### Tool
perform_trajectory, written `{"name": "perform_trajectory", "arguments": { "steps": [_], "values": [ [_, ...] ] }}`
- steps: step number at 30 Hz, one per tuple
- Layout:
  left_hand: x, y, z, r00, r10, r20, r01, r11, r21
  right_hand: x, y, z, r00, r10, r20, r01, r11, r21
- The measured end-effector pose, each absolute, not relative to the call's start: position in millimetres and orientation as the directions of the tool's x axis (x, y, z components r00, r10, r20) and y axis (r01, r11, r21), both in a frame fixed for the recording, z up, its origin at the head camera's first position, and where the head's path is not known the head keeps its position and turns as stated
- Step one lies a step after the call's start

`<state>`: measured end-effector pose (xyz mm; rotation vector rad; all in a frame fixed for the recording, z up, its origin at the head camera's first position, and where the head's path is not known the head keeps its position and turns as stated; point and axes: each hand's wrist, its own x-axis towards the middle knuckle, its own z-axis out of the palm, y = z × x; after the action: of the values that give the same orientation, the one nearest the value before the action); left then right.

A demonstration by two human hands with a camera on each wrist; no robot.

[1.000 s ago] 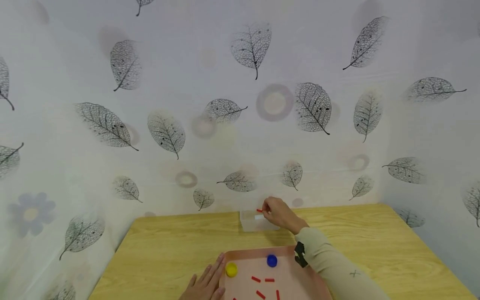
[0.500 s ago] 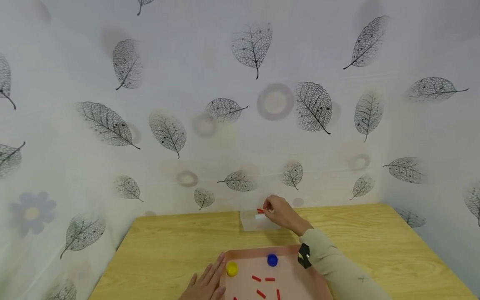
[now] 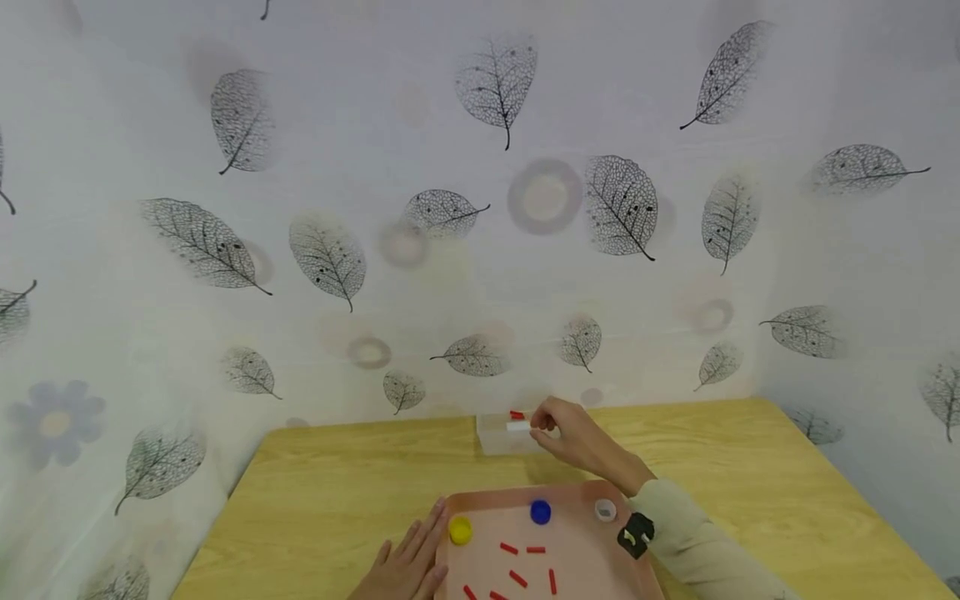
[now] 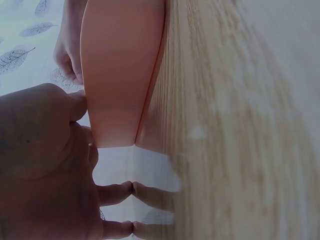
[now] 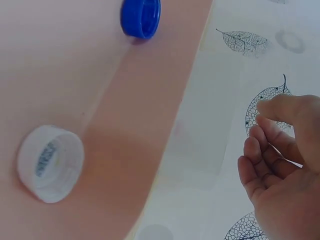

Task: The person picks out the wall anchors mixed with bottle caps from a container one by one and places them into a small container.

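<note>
My right hand (image 3: 573, 433) hangs beside a small translucent box (image 3: 495, 442) at the back of the table, its fingers loosely bent and holding nothing. Short red sticks (image 3: 517, 414) show inside that box, just left of my fingertips. In the right wrist view the thumb and fingers of the right hand (image 5: 285, 160) curve with nothing between them. My left hand (image 3: 405, 558) lies with extended fingers along the left side of a pink tray (image 3: 517, 500). The left wrist view has the left hand (image 4: 45, 165) touching the tray's outer wall (image 4: 120, 75).
Inside the tray are a yellow cap (image 3: 460, 531), a blue cap (image 3: 540, 512), a white cap (image 3: 605, 510) and several red sticks (image 3: 517, 577). The wooden table (image 3: 337, 475) ends at a leaf-patterned wall (image 3: 420, 292).
My right hand has let go of a red stick into the box and drawn slightly right and back. The white cap has come into view. My left hand stays at the tray.
</note>
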<state>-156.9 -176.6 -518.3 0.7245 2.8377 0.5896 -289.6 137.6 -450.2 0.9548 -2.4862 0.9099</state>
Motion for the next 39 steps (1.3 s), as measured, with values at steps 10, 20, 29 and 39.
{"name": "perform_trajectory", "arguments": {
  "steps": [10,20,29,39],
  "values": [
    [-157,-177,-512,-0.873,0.481,-0.080,0.407,0.809,0.424,-261,143,-452,-0.738,-0.494,0.460,-0.674,0.552,-0.491],
    [-157,-175,-510,-0.870,0.482,-0.101,0.399,0.810,0.429,-231,150,-454,-0.763,-0.495,0.417,-0.643,0.511,-0.570],
    [-157,-176,-508,-0.869,0.485,-0.101,0.399,0.807,0.436,-201,156,-457,-0.783,-0.509,0.358,-0.604,0.481,-0.636],
    [-156,-176,-508,-0.865,0.490,-0.113,0.391,0.796,0.462,-180,159,-460,-0.681,-0.571,0.457,-0.709,0.360,-0.607]
  ]
}}
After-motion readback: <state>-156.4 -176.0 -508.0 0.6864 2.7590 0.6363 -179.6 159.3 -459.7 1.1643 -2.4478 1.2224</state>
